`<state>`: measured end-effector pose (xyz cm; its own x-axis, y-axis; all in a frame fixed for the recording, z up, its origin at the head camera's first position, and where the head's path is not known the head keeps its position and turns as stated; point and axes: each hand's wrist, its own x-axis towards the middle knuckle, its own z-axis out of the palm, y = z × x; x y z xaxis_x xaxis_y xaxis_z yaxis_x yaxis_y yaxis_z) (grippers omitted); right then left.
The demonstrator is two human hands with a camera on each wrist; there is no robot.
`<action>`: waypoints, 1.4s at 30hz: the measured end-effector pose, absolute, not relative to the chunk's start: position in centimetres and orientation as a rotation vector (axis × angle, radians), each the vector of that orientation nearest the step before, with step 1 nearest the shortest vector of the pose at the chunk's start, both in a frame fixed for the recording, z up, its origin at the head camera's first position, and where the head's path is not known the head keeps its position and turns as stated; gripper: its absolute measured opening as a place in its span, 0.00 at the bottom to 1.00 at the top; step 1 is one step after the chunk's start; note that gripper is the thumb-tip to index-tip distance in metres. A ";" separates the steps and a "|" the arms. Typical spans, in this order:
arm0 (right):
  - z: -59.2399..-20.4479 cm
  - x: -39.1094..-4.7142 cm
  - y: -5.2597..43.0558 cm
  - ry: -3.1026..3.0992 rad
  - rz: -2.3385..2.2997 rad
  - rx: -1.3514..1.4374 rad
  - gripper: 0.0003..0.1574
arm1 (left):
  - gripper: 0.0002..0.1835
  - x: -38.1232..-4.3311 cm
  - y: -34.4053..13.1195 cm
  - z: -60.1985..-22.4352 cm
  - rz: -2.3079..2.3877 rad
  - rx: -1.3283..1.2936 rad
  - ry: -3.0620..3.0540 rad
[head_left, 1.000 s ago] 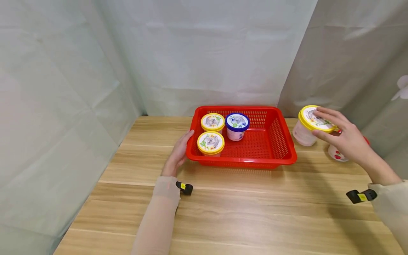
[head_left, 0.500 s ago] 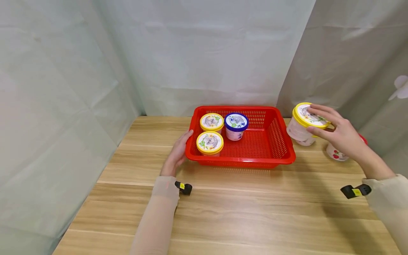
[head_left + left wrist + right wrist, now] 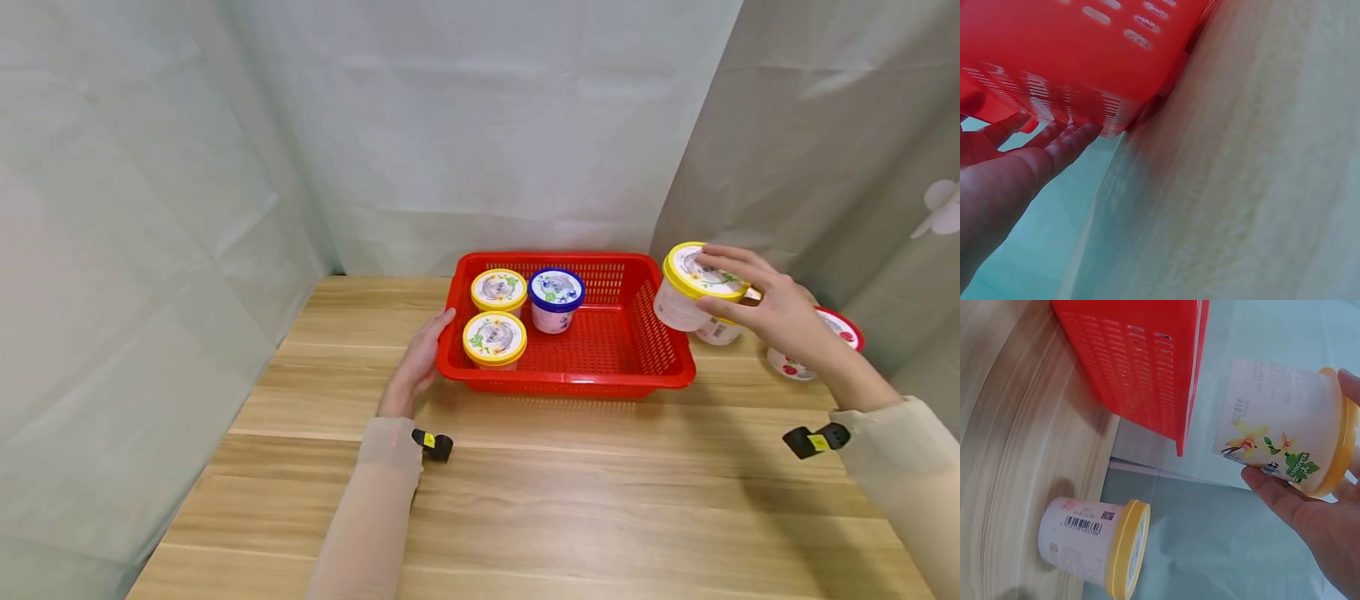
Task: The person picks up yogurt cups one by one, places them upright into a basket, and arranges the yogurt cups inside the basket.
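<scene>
My right hand (image 3: pixel 772 308) grips an ice cream cup (image 3: pixel 678 307) with a yellow lid, holding it raised at the right end of the red basket (image 3: pixel 570 379). In the right wrist view this cup (image 3: pixel 1272 419) shows yellow flowers, with fingers and thumb about its lid end. My left hand (image 3: pixel 420 358) rests against the basket's left end, and the left wrist view shows its fingers (image 3: pixel 1072 147) fairly straight along the slotted wall. Inside the basket, on the left, stand two yellow-lidded cups (image 3: pixel 495 337) and a blue-lidded cup (image 3: pixel 557 300).
Another yellow-lidded cup (image 3: pixel 1079 540) stands on the table right of the basket, partly behind my right hand in the head view. A red-lidded cup (image 3: pixel 795 367) is farther right. Pale curtains (image 3: pixel 510 125) hang behind the wooden table (image 3: pixel 562 500).
My right hand has carried the yellow-lidded cup leftward to the basket's right rim, uncovering more of the cups behind it. The left hand stays at the basket's left end.
</scene>
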<state>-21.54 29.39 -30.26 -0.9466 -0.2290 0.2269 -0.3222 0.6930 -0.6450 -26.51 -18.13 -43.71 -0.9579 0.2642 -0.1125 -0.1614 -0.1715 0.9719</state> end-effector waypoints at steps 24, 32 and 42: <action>-29.9 -23.2 26.6 -2.822 1.139 0.541 0.40 | 0.32 -26.5 -17.9 -44.0 2.245 0.099 1.790; -29.4 -24.0 25.5 -2.876 1.127 0.614 0.40 | 0.32 -26.6 -17.8 -43.9 2.281 0.123 1.762; -29.4 -25.1 24.0 -2.900 1.141 0.769 0.37 | 0.31 -26.6 -17.9 -43.9 2.269 0.116 1.768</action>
